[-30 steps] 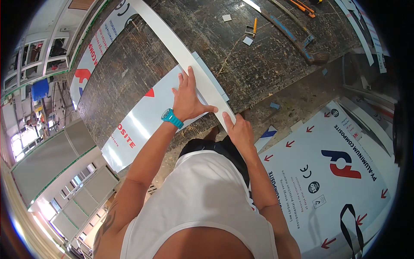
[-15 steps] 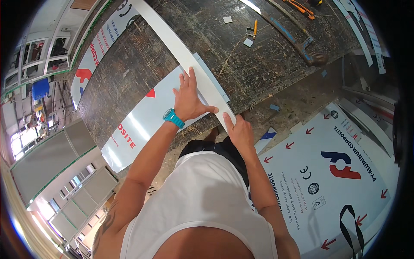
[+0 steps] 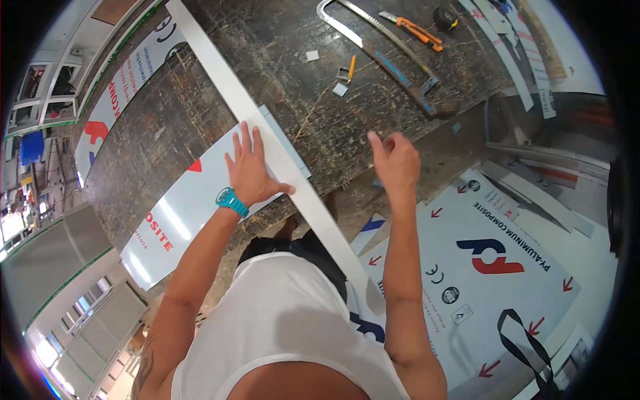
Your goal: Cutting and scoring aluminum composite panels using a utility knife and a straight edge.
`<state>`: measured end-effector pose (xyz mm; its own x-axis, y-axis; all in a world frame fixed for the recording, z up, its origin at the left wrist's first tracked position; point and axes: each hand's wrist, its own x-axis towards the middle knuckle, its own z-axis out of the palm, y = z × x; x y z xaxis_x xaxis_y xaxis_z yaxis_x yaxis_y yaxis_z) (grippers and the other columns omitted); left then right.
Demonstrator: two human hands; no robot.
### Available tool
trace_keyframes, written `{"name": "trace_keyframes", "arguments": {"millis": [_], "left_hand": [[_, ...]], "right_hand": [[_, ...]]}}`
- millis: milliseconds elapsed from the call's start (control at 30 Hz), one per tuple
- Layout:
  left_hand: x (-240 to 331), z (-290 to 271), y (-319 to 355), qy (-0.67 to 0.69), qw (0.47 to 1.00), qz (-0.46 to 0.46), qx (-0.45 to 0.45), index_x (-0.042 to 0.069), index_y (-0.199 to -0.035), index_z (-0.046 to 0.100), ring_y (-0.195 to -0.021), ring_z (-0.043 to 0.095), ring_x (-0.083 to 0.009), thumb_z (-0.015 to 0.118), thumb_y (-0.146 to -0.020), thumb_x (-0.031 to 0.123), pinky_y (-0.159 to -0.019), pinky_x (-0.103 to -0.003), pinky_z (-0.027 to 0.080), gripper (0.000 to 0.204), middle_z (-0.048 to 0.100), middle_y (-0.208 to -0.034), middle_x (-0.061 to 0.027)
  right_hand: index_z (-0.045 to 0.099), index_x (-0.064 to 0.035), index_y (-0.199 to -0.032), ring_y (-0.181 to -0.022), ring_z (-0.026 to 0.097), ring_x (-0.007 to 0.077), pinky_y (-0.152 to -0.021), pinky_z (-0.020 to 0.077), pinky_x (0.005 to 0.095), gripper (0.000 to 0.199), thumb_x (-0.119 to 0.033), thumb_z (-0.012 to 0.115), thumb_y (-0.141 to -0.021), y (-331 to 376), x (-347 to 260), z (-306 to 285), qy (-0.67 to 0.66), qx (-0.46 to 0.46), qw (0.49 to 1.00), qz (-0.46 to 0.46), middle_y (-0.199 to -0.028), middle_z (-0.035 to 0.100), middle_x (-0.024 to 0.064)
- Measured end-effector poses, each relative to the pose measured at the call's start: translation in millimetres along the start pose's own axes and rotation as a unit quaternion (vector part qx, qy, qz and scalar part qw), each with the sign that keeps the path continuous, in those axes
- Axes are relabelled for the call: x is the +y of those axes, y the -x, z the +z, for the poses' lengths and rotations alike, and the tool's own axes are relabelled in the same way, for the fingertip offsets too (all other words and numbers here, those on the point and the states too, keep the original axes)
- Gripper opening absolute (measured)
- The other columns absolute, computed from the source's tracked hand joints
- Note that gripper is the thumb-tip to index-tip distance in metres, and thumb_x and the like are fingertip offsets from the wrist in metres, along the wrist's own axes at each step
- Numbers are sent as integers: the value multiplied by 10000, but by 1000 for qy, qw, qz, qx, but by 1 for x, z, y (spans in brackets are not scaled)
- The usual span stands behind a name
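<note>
A long white bar (image 3: 223, 80) lies slantwise over the dark worktable, and its near end reaches past the edge beside my body. Under it is a white-and-blue composite panel (image 3: 193, 200) with red print, whose narrow strip shows on the bar's right side. My left hand (image 3: 250, 170), a turquoise watch at its wrist, presses down with fingers spread at the bar's left edge and the thumb on the bar. Off the bar, my right hand (image 3: 398, 167) is raised near the table's front edge, thumb apart from loosely bent fingers, with nothing visible in it.
A hacksaw (image 3: 393, 70), an orange utility knife (image 3: 420, 33) and a tape measure (image 3: 445, 19) lie at the table's far right. Nearer are a yellow pencil stub (image 3: 352, 69) and small white squares. A large printed panel (image 3: 493, 267) with a black strap (image 3: 527, 340) lies lower right.
My right hand has let go of the bar and moved up and right. The bar's near end now shows farther toward me. The view has shifted; my left hand stays on the bar.
</note>
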<state>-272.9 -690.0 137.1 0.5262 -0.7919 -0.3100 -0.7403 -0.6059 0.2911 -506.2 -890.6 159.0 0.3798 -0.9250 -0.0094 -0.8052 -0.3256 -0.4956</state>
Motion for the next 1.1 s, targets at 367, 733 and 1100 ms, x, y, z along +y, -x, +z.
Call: {"name": "trace_keyframes", "arguments": {"millis": [367,733,1100], "left_hand": [[3,-4,-4,-51,998,-9,-25,-40,-1649,142,-1583,126,-498,962,-495,613,-1205,-698,228,1559,-4,-1733,-284],[8,-22,0,-44,998,-18,-48,-57,-1631,165,-1582,143,-489,942,-532,610,-1221,-670,233,1502,17,-1728,-289],[5,-7,-3,-40,998,13,-45,-67,-1628,168,-1572,165,-502,953,-515,625,-1211,-670,245,1528,45,-1721,-307]], "right_hand": [[679,-58,-1169,-991,653,430,-840,544,511,337,-297,663,-931,-298,70,19,163,193,952,-172,-1081,693,204],[565,-69,-1261,-1091,669,430,-877,547,577,315,-274,602,-1024,-334,45,23,324,86,936,-105,-1227,671,203],[478,-114,-1385,-696,622,253,-646,498,412,397,-193,632,-1028,27,-27,-21,-180,-87,975,-94,-928,652,118]]}}
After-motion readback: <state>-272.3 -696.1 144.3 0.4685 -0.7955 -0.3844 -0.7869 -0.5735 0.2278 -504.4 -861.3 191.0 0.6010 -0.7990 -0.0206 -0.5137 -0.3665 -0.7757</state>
